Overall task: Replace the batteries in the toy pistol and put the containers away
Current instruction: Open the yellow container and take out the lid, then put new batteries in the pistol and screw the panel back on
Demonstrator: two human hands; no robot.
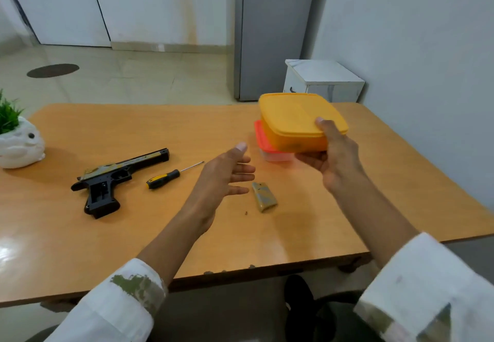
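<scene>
Foliage in a white pot [20, 149] stands far left of the toy pistol [117, 178]. The pistol lies on its side on the counter [374, 181], long axis running from the handle nearest the person to the muzzle up and rightward. Just right of the pistol lies a screwdriver [163, 178], roughly parallel to it. Farther right, the left grip [224, 178] hovers released, fingers straight and spread, palm turned rightward. A grey-green cover [263, 197] lies just beyond its fingertips.

Farthest right of the pistol, the right grip [334, 154] grasps the yellow container [299, 125], thumb on the lid and fingers beneath. It is tilted above a red-lidded container [267, 149]; whether the two touch I cannot tell. The yellow container sits near and directly right of the left grip, which probably goes to its lid next. The pistol is nearer the left grip.
</scene>
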